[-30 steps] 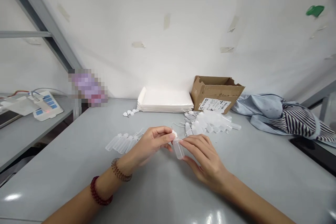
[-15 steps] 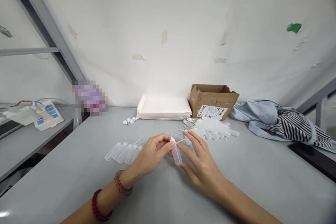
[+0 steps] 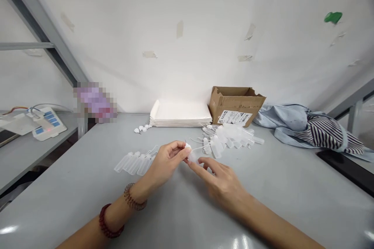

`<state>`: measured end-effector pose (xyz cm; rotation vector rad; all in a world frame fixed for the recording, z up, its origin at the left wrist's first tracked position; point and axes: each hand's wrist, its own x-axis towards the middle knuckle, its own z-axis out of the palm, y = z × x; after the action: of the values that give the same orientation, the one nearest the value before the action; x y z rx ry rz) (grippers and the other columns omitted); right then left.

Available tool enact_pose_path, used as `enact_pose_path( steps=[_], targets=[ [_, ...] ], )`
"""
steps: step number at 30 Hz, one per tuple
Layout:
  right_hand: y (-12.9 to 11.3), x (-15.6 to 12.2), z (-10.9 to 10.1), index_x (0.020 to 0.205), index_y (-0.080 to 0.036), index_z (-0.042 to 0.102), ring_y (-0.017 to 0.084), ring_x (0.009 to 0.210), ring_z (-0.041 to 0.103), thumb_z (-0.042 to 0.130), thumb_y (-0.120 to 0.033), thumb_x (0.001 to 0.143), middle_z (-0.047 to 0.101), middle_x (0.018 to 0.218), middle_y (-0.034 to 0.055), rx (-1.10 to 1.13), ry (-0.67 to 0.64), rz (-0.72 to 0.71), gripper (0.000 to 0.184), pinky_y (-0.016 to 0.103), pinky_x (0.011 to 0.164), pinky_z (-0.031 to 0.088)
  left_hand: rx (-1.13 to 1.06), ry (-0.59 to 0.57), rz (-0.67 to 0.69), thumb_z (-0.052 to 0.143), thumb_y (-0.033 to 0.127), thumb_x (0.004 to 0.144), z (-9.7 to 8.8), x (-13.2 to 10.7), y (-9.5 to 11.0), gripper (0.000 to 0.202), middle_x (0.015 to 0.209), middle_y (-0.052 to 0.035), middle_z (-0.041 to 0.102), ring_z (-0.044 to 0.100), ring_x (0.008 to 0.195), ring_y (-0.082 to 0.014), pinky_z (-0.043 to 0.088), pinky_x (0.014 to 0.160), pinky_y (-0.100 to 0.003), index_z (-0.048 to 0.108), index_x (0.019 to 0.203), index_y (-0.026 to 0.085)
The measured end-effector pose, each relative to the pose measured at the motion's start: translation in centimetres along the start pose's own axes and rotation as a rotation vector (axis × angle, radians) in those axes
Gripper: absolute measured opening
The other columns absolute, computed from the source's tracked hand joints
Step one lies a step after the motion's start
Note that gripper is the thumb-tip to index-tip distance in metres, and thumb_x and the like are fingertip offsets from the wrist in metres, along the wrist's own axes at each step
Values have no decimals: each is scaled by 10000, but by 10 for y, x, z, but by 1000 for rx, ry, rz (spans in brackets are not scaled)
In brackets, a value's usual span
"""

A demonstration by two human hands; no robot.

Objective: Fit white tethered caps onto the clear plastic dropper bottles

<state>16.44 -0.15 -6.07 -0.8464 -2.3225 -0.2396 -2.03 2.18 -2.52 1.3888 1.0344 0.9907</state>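
My left hand [image 3: 172,157] pinches a small translucent plastic bottle [image 3: 193,157] at its white cap, from which a thin needle-like tip rises. Bent fingers of my right hand [image 3: 220,177] close around the lower body of that bottle and partly cover it; the right thumb is hidden. To the left of my left hand lies a row of capped bottles [image 3: 134,163] with thin strap-like tails. Beyond my right hand, a heap of similar bottles [image 3: 230,136] is spread on the grey table [image 3: 175,218].
Several loose white caps [image 3: 142,128] lie near a stack of white sheets or mailers [image 3: 181,114] at the wall. Beside it stands an open cardboard box [image 3: 236,105]. To the right are a blue and striped cloth [image 3: 315,130] and a black phone-like slab [image 3: 347,171]. A power strip [image 3: 48,124] sits far left.
My right fingers have moved from near the cap down around the bottle's body and curled in. The bottle now looks foreshortened and more covered. My left hand keeps its pinch; the view has shifted slightly.
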Motion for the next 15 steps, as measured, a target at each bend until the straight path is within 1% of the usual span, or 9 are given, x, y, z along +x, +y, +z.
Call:
enact_pose_path(
  steps=[3,6,8,11,13,15],
  targets=[
    [-5,1,-1,1144,-172,569,130,657,587,341,21,792,597,937,105,198,-42,73,462,223,518,478,-53,-39,-14,556,346,852,1,-2,0,203,697,13,573,534,687,-121,422,674,-232,590,793,155],
    [-10,4,-5,1132,-167,572,137,738,597,418,-63,844,585,978,109,450,-77,172,342,244,622,515,-148,-109,-43,551,345,861,1,-3,-2,213,706,8,570,520,697,-114,419,687,-230,601,797,148],
    [-12,6,-7,1103,-166,586,136,731,597,477,-120,848,585,982,107,558,-68,221,281,255,645,524,-188,-143,-65,557,337,860,0,-3,-4,200,715,5,570,519,707,-115,419,707,-239,602,814,147],
    [-12,6,-6,1009,-174,624,121,657,588,512,-140,842,600,937,90,614,-25,276,205,244,589,515,-188,-179,-66,565,326,856,-1,-2,-6,186,724,4,561,518,714,-120,421,726,-254,597,811,149],
    [-12,7,-5,922,-183,640,129,680,601,495,-131,851,612,896,76,622,11,296,170,250,601,509,-159,-192,-40,571,319,851,-2,-1,-5,177,746,4,555,515,724,-121,420,731,-254,598,805,151],
    [-12,9,-6,861,-189,633,144,727,609,485,-137,855,623,870,64,673,15,338,157,264,631,504,-133,-201,-16,582,312,842,-3,-1,-4,162,767,6,551,513,732,-122,420,728,-248,606,811,155]
  ],
)
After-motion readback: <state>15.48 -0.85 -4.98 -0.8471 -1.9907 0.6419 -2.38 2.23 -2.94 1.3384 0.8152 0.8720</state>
